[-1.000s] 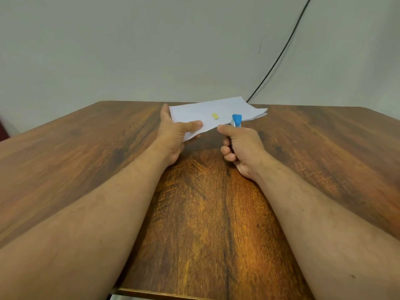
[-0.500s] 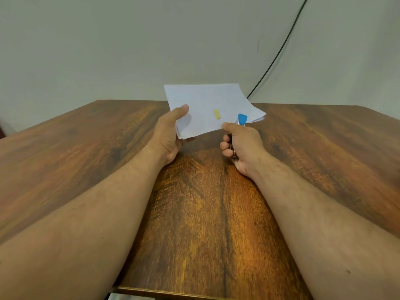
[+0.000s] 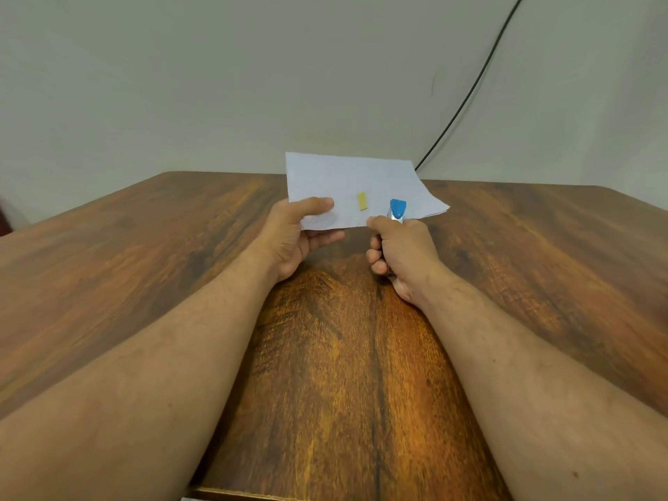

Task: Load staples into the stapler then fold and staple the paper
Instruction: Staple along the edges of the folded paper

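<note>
Stapler (image 3: 397, 209), blue tip up, sits mostly hidden inside the right hand (image 3: 403, 253), fingers wrapped tight around its body; tip lies over the near edge of the folded paper (image 3: 356, 182). Paper held tilted above the counter (image 3: 151, 269), far edge raised, layered edges showing at right. Left hand (image 3: 292, 235) pinches the paper's near-left corner, thumb on top, fingers under. Small yellow mark (image 3: 362, 201) on the sheet between the hands. Black cable (image 3: 470, 88) on the wall behind.
</note>
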